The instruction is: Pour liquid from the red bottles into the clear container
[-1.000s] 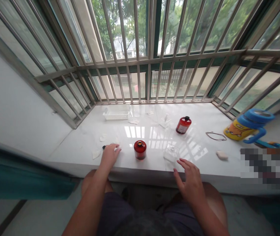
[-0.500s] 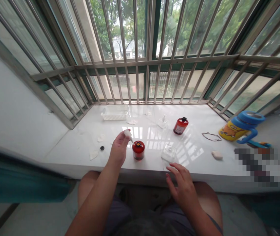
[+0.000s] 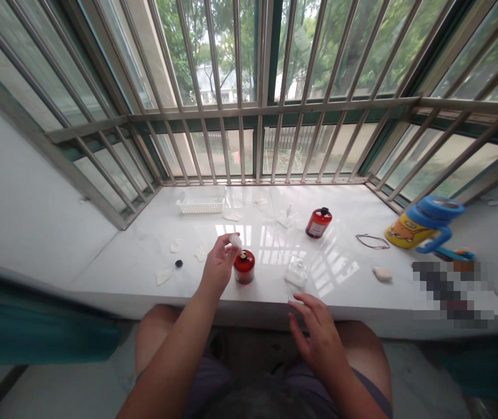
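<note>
My left hand (image 3: 220, 262) is closed, with its fingertips on a small white, narrow-tipped object (image 3: 235, 240) whose kind I cannot make out. The tip points down at the mouth of an uncapped, rounded red bottle (image 3: 244, 270); whether it is inside the neck is unclear. My right hand (image 3: 314, 326) is open at the sill's front edge, fingers apart, holding nothing. Just beyond its fingertips stands a clear square container (image 3: 297, 272). A small black cap (image 3: 179, 263) lies left of my left hand.
Farther back stand a second red bottle (image 3: 319, 223) with a black top, a clear item (image 3: 287, 217) and a white basket (image 3: 201, 201). To the right are a looped cord (image 3: 371, 241), a pale lump (image 3: 382, 274) and a blue-yellow mug (image 3: 419, 224). Metal bars (image 3: 270, 107) close off the back.
My left hand has moved slightly right, bringing the white object over the red bottle's mouth. My right hand has barely shifted. The whole view has drifted a little.
</note>
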Tool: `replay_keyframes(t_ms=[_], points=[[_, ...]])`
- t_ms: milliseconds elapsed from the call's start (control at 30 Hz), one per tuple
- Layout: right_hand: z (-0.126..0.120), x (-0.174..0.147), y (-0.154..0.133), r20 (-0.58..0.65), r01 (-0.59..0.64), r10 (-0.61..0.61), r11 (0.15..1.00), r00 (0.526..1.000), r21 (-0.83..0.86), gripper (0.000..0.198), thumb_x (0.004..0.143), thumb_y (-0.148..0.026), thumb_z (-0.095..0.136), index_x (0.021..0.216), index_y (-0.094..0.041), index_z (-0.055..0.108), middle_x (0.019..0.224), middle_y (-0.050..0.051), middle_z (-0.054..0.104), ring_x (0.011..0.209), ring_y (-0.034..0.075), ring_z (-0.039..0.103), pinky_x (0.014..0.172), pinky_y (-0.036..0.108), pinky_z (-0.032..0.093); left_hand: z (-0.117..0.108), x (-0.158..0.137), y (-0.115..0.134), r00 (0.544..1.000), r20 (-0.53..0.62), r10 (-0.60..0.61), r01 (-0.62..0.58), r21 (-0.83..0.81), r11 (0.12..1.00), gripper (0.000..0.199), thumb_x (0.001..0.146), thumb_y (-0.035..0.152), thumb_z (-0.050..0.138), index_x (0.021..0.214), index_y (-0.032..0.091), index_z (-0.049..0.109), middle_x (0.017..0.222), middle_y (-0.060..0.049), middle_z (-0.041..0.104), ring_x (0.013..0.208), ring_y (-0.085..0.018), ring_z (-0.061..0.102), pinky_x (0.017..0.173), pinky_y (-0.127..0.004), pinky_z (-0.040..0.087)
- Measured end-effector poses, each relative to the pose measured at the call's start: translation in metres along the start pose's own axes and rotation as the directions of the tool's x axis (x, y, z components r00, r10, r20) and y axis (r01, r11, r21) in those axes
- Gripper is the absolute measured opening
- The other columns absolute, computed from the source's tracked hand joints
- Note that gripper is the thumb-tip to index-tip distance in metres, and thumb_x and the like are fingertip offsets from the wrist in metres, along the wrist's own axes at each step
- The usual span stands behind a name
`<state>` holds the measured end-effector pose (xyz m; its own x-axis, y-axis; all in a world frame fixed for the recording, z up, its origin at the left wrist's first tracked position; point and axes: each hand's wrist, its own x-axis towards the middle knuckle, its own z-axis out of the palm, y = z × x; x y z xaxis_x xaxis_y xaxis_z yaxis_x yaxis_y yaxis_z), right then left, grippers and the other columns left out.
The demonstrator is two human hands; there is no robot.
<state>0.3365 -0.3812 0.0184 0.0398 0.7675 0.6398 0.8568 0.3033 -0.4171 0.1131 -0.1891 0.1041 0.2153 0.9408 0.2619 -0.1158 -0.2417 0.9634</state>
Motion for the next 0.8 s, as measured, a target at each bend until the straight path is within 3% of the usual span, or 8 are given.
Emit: replay_keyframes(t_ms=[267,400,467,567,700,800], points=[[0.006,-0.003,-0.007,0.031,-0.005,0.004,1.0,1.0,0.031,0.033,0.102,-0.018,0.062,0.134,-0.027,0.064,0.134,0.011,0.067,0.128,0.031,0.062,0.106,0.055,0.056,-0.001,-0.003,-0.001,0.999,0.024,0.038,-0.04,0.086,0.995,0.036,0.101,0.05,0.067,0.128,0.025,0.068,0.127,-0.009,0.07,0.119,-0.026,0.065,0.111,-0.046,0.049],[0.003,-0.001,-0.007,0.021,-0.028,0.028,0.999,0.999,0.042,0.033,0.101,-0.018,0.063,0.133,-0.027,0.065,0.134,0.011,0.067,0.128,0.031,0.063,0.106,0.054,0.056,0.009,-0.014,0.009,0.969,0.004,0.245,-0.243,0.151,0.958,0.03,0.098,0.043,0.074,0.122,0.026,0.073,0.128,-0.011,0.067,0.124,-0.028,0.063,0.114,-0.046,0.048],[0.0,0.002,-0.005,0.015,-0.025,0.024,0.999,1.0,0.044,0.034,0.1,-0.018,0.064,0.133,-0.028,0.065,0.133,0.011,0.068,0.126,0.032,0.064,0.105,0.054,0.057,0.024,-0.02,0.015,0.958,0.044,0.283,-0.286,0.121,0.951,0.03,0.097,0.041,0.075,0.123,0.027,0.074,0.129,-0.012,0.066,0.125,-0.029,0.063,0.112,-0.045,0.05],[-0.004,0.007,-0.004,0.013,-0.028,0.028,0.999,1.0,0.041,0.036,0.099,-0.018,0.064,0.134,-0.029,0.065,0.133,0.011,0.068,0.125,0.033,0.064,0.103,0.055,0.059,0.057,-0.022,0.009,0.964,0.161,0.21,-0.213,0.003,0.977,0.032,0.098,0.044,0.073,0.126,0.028,0.073,0.13,-0.013,0.068,0.124,-0.029,0.065,0.112,-0.047,0.052],[-0.01,0.007,-0.005,-0.001,-0.065,0.065,0.997,0.998,0.041,0.035,0.1,-0.017,0.061,0.133,-0.029,0.065,0.133,0.012,0.068,0.125,0.033,0.064,0.103,0.058,0.058,0.102,-0.014,-0.024,0.974,0.202,0.102,-0.09,-0.068,0.994,0.035,0.096,0.049,0.075,0.122,0.025,0.072,0.128,-0.011,0.073,0.123,-0.029,0.068,0.114,-0.05,0.051],[-0.015,0.001,-0.003,-0.007,-0.066,0.066,0.997,0.998,0.028,0.035,0.1,-0.017,0.062,0.133,-0.029,0.065,0.133,0.012,0.068,0.126,0.033,0.065,0.103,0.058,0.059,0.124,-0.009,-0.048,0.977,0.208,0.043,-0.025,-0.088,0.996,0.035,0.096,0.048,0.075,0.122,0.024,0.072,0.128,-0.01,0.075,0.119,-0.027,0.07,0.113,-0.049,0.051]])
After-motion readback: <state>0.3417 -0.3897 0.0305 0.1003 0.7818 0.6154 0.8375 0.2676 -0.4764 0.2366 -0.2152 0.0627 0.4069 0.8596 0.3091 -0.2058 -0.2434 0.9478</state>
